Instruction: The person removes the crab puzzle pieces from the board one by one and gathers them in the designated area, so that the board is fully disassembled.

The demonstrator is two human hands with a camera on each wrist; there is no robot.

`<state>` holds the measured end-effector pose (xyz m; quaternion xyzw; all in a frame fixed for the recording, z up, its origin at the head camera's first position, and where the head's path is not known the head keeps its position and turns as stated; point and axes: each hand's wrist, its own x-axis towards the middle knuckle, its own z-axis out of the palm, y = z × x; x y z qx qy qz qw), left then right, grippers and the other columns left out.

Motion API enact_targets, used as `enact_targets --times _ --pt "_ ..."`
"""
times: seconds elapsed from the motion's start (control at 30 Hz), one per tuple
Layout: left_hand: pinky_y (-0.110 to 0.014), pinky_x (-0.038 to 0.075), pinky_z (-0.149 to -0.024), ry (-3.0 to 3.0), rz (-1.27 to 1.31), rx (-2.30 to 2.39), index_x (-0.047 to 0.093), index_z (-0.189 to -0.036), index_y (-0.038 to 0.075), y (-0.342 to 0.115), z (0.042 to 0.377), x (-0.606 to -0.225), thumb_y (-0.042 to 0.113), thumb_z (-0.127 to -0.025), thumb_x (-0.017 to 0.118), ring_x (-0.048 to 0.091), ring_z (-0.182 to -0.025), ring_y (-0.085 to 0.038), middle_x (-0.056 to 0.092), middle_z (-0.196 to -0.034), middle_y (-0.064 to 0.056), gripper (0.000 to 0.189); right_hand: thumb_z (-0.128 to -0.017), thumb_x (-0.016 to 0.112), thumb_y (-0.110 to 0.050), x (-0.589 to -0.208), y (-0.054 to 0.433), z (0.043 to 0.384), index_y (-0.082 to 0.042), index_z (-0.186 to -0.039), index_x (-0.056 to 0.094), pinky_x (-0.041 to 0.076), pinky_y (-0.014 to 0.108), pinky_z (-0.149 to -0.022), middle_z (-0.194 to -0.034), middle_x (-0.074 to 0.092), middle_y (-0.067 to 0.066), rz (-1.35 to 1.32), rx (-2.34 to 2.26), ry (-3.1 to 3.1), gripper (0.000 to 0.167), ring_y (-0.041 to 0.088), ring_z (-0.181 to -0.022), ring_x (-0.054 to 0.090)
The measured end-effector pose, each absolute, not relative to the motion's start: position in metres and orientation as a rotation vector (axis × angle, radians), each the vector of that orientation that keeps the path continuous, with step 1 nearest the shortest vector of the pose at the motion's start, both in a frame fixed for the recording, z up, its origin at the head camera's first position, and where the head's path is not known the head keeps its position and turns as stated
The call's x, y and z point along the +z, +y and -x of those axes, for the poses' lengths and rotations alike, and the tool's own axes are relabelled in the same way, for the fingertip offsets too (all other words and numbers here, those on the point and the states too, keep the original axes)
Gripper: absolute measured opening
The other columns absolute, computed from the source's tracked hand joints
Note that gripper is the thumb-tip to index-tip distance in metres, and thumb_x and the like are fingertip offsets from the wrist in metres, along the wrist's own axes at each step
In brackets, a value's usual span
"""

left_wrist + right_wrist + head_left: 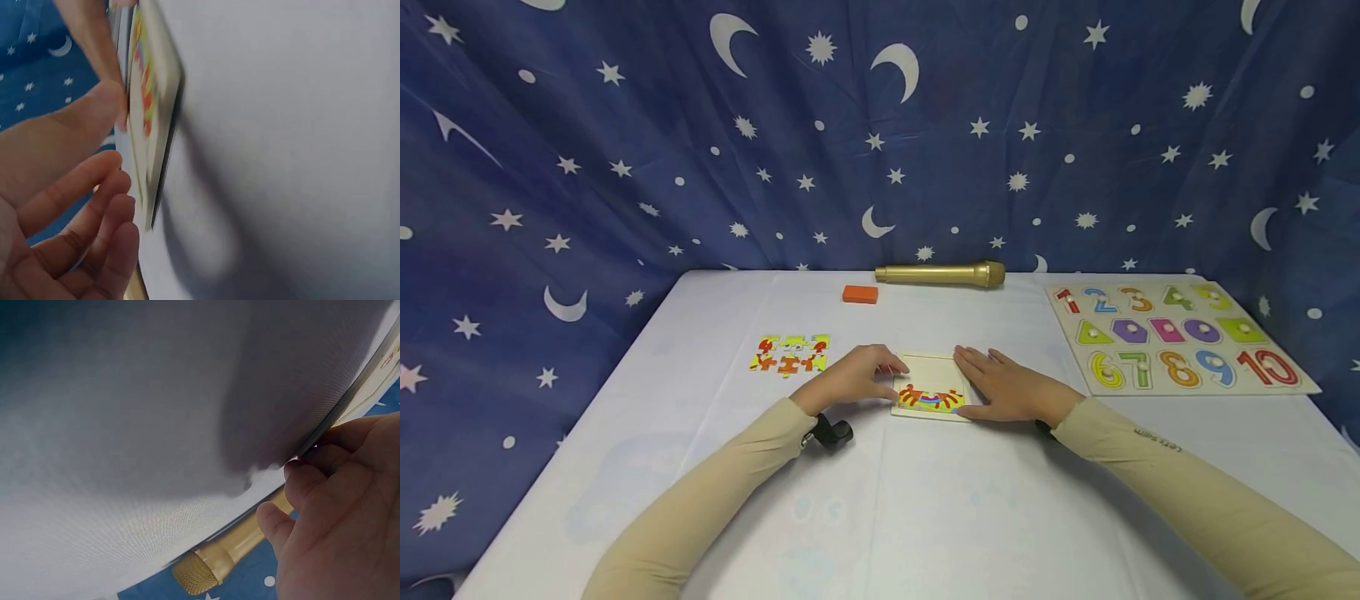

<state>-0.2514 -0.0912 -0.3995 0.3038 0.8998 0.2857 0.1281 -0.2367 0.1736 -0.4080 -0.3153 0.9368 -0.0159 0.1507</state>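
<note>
A small square wooden puzzle tray [929, 367] lies on the table between my two hands. Joined pieces with a red crab's legs and a striped smile [931, 398] fill its lower part; bare wood shows above them. My left hand [852, 377] is at the tray's left edge, fingers loosely bent and thumb apart from them, holding nothing. In the left wrist view its thumb [94, 115] overlaps the tray's side. My right hand [1011, 390] rests along the tray's right edge, its fingers fairly straight. Several loose crab puzzle pieces [789, 364] lie grouped left of my left hand.
A gold microphone [936, 274] lies along the table's back edge, with an orange block [860, 294] in front of its left end. At the right is a wooden number and shape board [1157, 348]. A blue star-patterned curtain [820, 92] hangs behind the table.
</note>
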Motion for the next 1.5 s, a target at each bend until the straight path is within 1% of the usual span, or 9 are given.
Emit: enact_targets --times 0.13,0.27,0.4,0.53,0.67,0.9,1.03,1.27,1.5 --pt "-0.029 0.048 -0.089 2.613 -0.894 0.787 0.067 -0.112 0.005 -0.083 0.247 -0.405 0.016 -0.074 0.08 0.057 -0.096 -0.015 0.065 -0.108 -0.006 0.042 -0.089 0.048 -0.06 -0.408 0.174 0.236 -0.002 -0.15 0.014 0.014 0.051 -0.117 -0.158 0.014 0.014 0.897 -0.056 2.689 0.091 0.029 -0.145 0.016" --pt "-0.025 0.047 -0.082 2.622 -0.904 0.776 0.068 -0.11 0.005 -0.079 0.245 -0.408 0.014 -0.073 0.08 0.054 -0.088 -0.012 0.066 -0.105 -0.005 0.04 -0.089 0.048 -0.06 -0.408 0.174 0.236 -0.002 -0.15 0.014 0.015 0.051 -0.117 -0.157 0.014 0.014 0.895 -0.056 2.69 0.091 0.029 -0.145 0.016" --pt "-0.022 0.046 -0.078 2.612 -0.94 0.768 0.068 -0.11 0.005 -0.077 0.244 -0.408 0.014 -0.074 0.08 0.054 -0.086 -0.012 0.066 -0.103 -0.005 0.039 -0.089 0.048 -0.06 -0.407 0.174 0.236 -0.002 -0.15 0.014 0.015 0.05 -0.117 -0.158 0.015 0.014 0.897 -0.045 2.694 0.091 0.029 -0.145 0.016" --pt "-0.022 0.047 -0.077 2.593 -0.947 0.776 0.068 -0.109 0.004 -0.076 0.244 -0.408 0.013 -0.074 0.079 0.055 -0.084 -0.012 0.067 -0.1 -0.005 0.038 -0.089 0.048 -0.06 -0.407 0.173 0.236 -0.002 -0.15 0.014 0.015 0.05 -0.117 -0.157 0.015 0.014 0.898 -0.046 2.698 0.091 0.029 -0.145 0.017" --pt "-0.022 0.047 -0.075 2.588 -0.946 0.797 0.068 -0.107 0.002 -0.076 0.245 -0.41 0.012 -0.074 0.079 0.054 -0.081 -0.011 0.066 -0.096 -0.003 0.037 -0.089 0.048 -0.06 -0.407 0.174 0.236 -0.002 -0.15 0.014 0.015 0.05 -0.117 -0.157 0.015 0.014 0.906 -0.042 2.7 0.091 0.029 -0.145 0.017" --pt "-0.019 0.044 -0.072 2.6 -0.877 0.817 0.067 -0.11 0.002 -0.075 0.242 -0.408 0.012 -0.073 0.08 0.051 -0.078 -0.01 0.064 -0.091 -0.002 0.041 -0.088 0.048 -0.06 -0.409 0.174 0.237 -0.002 -0.15 0.014 0.015 0.05 -0.117 -0.157 0.015 0.014 0.908 -0.044 2.699 0.091 0.028 -0.145 0.017" --pt "-0.017 0.043 -0.07 2.62 -0.909 0.806 0.067 -0.109 0.002 -0.074 0.243 -0.41 0.012 -0.072 0.081 0.051 -0.077 -0.01 0.062 -0.087 -0.002 0.041 -0.088 0.048 -0.062 -0.41 0.174 0.238 -0.003 -0.15 0.014 0.015 0.05 -0.117 -0.157 0.015 0.013 0.898 -0.049 2.697 0.092 0.028 -0.145 0.017" --pt "-0.02 0.044 -0.071 2.642 -0.879 0.81 0.067 -0.109 0.004 -0.073 0.241 -0.408 0.013 -0.07 0.082 0.051 -0.078 -0.011 0.061 -0.087 -0.001 0.042 -0.088 0.048 -0.062 -0.411 0.174 0.238 -0.003 -0.15 0.014 0.015 0.05 -0.117 -0.157 0.015 0.013 0.896 -0.053 2.697 0.093 0.028 -0.145 0.017" --pt "-0.021 0.045 -0.073 2.674 -0.838 0.786 0.068 -0.109 0.006 -0.071 0.239 -0.405 0.013 -0.07 0.082 0.052 -0.079 -0.01 0.063 -0.089 0.0 0.042 -0.088 0.048 -0.061 -0.411 0.174 0.238 -0.003 -0.15 0.013 0.015 0.05 -0.117 -0.157 0.015 0.014 0.892 -0.056 2.694 0.092 0.028 -0.145 0.016"
